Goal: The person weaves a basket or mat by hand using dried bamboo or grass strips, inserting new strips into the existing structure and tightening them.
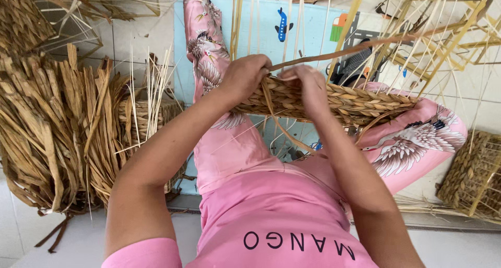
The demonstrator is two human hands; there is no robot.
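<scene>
White floor tiles (130, 44) form the background, with a light blue printed mat (261, 23) laid across them at 12 o'clock. Seen from the head camera, the person sits with legs in pink bird-patterned trousers (412, 143) extended over the mat. Both hands work at the centre of the view on a partly woven basket rim (360, 104) of braided straw, which lies across the lap and runs from the centre toward 3 o'clock. Left hand (245, 75): clenched on the near end of the braided rim, knuckles up. Right hand (308, 85): just beside the left, fingers curled down onto the top of the braid and pinching a flat brown fibre strand (355, 49), which runs taut from the fingertips toward 2 o'clock. Thin pale stakes (297, 23) rise from the weave toward 12 o'clock. A second loose strand (279, 124) hangs below the rim between the forearms. At 9 o'clock lies a large bundle of dried flat leaves (52, 137), with a small woven basket (151, 114) bearing upright stakes just beside it. At 4 o'clock stands a finished woven basket (472, 177). At 1 to 2 o'clock sits a yellow-green frame of slats (443, 44).
</scene>
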